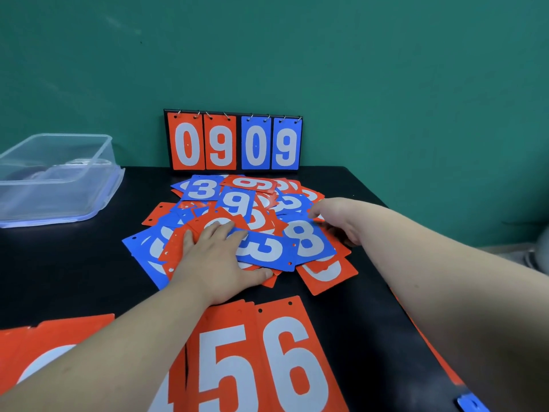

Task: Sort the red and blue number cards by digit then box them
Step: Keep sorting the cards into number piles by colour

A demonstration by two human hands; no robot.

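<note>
While the left hand (217, 257) presses flat on the pile (237, 203), the blue 8 card (306, 239) lies lengthwise just left of the nearer right hand (335, 221), whose grip cannot be told.

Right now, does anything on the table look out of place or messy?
Yes: the middle pile of cards lies jumbled, red and blue mixed, overlapping at every angle. The red 5 and red 6 nearby lie straight.
</note>
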